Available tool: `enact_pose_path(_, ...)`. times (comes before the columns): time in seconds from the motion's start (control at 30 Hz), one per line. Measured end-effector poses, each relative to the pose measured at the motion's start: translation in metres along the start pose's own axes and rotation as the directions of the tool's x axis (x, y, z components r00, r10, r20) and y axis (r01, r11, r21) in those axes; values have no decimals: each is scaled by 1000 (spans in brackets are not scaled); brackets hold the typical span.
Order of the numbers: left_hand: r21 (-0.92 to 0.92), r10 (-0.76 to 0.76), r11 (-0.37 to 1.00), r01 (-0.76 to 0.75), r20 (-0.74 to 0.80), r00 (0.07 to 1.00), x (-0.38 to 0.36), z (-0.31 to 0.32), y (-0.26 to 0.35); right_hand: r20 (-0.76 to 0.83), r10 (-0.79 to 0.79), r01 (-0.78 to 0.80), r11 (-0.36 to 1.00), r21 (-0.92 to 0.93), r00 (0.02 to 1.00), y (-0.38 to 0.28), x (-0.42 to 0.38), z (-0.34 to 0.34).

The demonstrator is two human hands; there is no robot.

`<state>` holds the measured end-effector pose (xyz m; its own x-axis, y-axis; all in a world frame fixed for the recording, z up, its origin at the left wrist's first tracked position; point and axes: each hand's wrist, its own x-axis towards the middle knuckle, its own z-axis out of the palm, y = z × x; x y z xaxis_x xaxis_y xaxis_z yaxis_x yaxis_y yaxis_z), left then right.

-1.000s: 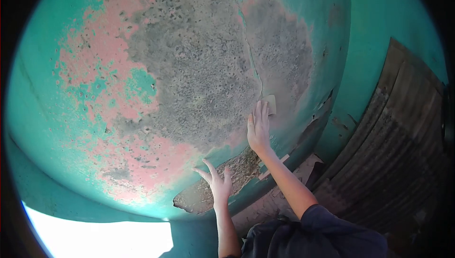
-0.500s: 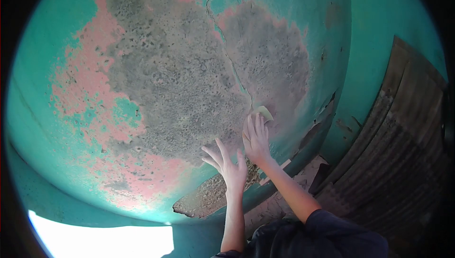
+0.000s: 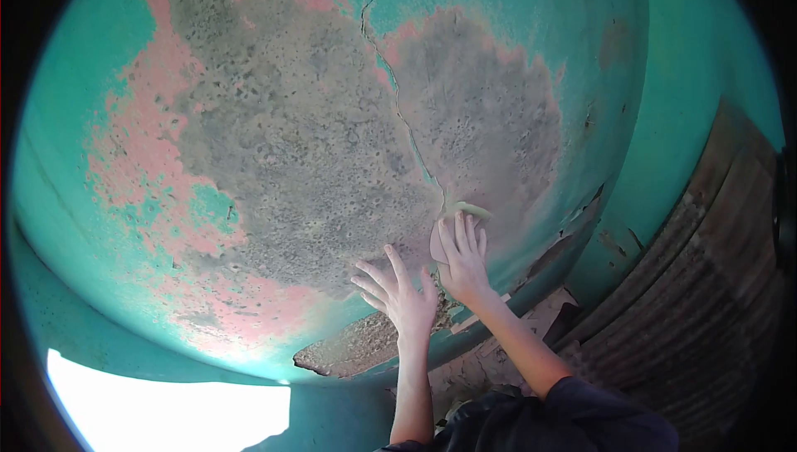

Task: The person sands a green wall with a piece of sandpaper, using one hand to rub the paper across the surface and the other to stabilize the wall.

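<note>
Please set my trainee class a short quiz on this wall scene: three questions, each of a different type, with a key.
1. True or false: the fingers of the left hand are curled into a fist.
2. Which lies over the thin sheet on the wall? A) the left hand B) the right hand C) both hands
3. Fill in the colour: left of the rough grey patch, before the green begins, the wall shows ____.

Key: 1. False; 2. B; 3. pink
</note>
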<state>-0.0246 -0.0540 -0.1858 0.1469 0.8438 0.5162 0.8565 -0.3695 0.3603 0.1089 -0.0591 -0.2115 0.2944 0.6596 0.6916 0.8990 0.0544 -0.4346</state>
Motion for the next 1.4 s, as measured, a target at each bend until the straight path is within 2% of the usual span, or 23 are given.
enact_pose_path(0.07,25,3,1000,-3,-4,1000,-1,4,-3,55,12,-11,1000,-19,998,4,0,3)
enact_pose_path(0.17,35,19,999,-17,-37,999,-3,4,-3,-16,-79,78,996,-45,997,-7,34,-20)
enact_pose_path(0.27,-23,-54,998,55,38,998,-3,-6,2,-64,-151,150,989,-14,987,-14,50,-29)
enact_pose_path(0.43,-60,-34,997,37,44,998,-3,-10,1,12,-86,87,996,-16,996,-11,20,-12)
enact_pose_path(0.57,-87,-46,995,51,55,997,-4,-15,1,-36,-127,129,990,54,991,-23,51,-31)
enact_pose_path(0.67,-131,-16,991,17,5,1000,-4,-12,-2,-52,-220,224,969,105,974,-28,62,-39)
enact_pose_path(0.73,-176,3,984,-2,3,1000,-5,-12,-2,38,-282,283,959,-17,959,-23,48,-32)
enact_pose_path(0.87,-237,-8,971,3,-21,1000,-11,1,-11,153,-292,295,955,1,944,-22,27,-21)
enact_pose_path(0.93,-300,-3,954,8,17,1000,-17,1,-14,57,-309,310,951,7,949,-31,47,-30)
enact_pose_path(0.97,-297,-16,955,19,11,1000,-19,-1,-14,62,-320,320,947,14,945,-36,59,-35)
enact_pose_path(1.03,-400,-22,915,48,67,997,-21,-6,-13,-37,-380,381,917,121,924,-45,78,-43)
enact_pose_path(1.13,-409,-31,911,61,81,996,-26,-8,-17,-11,-368,365,918,156,930,-44,65,-34)
enact_pose_path(1.27,-428,-61,900,79,54,997,-32,-15,-36,62,-378,378,926,17,924,-30,20,6)
enact_pose_path(1.4,-437,-120,891,124,36,992,-31,-26,-53,20,-371,370,928,44,928,-66,57,-17)
